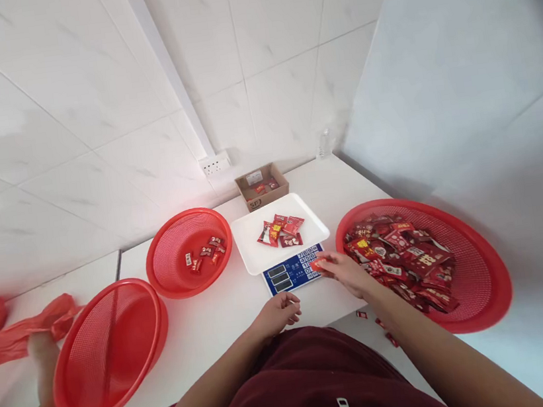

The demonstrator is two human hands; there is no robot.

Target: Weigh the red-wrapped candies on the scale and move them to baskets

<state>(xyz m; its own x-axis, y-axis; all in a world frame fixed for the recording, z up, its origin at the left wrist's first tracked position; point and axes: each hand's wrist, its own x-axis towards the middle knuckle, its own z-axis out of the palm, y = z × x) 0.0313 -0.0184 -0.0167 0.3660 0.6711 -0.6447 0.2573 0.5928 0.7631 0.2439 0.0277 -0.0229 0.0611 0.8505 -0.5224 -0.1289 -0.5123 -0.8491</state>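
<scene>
In my right hand (343,271) is a small red snack packet (317,264), pinched between the fingers over the keypad of a blue-faced weighing scale (293,273). My left hand (275,315) hovers in front of the scale, its fingers loosely curled and somewhat apart, with nothing visible in them. Several red snack packets lie bunched together on the scale's white tray (252,249). Just right of my right hand stands a large red basket (480,269), heaped with red packets of mixed sizes.
Behind the tray is a cardboard box (267,199) holding a few packets. To the left, one red basket (160,251) contains several small packets; another red basket (112,344) stands nearer. A co-worker's hand (43,347) holds a red plastic bag (28,332). Some packets (392,339) lie below the table edge.
</scene>
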